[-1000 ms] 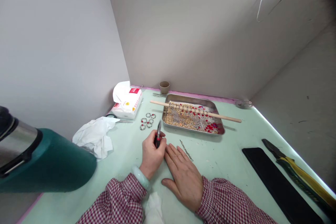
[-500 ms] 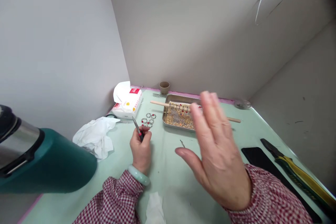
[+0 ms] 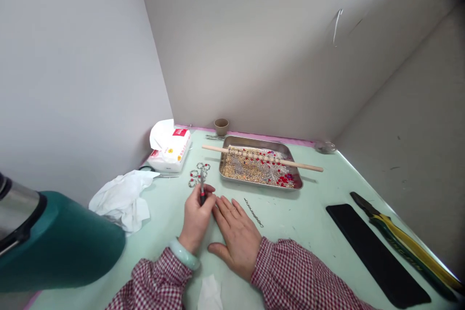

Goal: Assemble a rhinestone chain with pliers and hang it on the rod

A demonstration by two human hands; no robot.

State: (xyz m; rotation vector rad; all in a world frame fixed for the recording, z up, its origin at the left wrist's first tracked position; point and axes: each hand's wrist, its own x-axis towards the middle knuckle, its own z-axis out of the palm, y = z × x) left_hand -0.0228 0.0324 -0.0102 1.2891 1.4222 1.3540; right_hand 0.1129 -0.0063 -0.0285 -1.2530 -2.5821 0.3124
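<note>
My left hand (image 3: 197, 213) is closed around a small pointed metal tool (image 3: 202, 193) with a black and red handle, its tip pointing away from me; I cannot tell its exact kind. Beside it, my right hand (image 3: 236, 235) lies flat on the table, palm down, with its fingertips by the left hand. Just right of those fingers is a short piece of metal chain (image 3: 253, 212). Several small beaded rings (image 3: 194, 174) with red beads lie beyond the left hand.
A metal tray (image 3: 261, 185) of gold, clear and red beads carries a wooden dowel (image 3: 305, 166) wound with wire. Around are a tissue pack (image 3: 172, 150), crumpled tissue (image 3: 121, 198), green bottle (image 3: 65, 237), small cup (image 3: 221, 126), black case (image 3: 374, 252) and yellow-green pliers (image 3: 395, 240).
My right hand has come down and left from above the table and now lies flat beside my left hand. The tray and chain are uncovered. My left hand still holds the tool.
</note>
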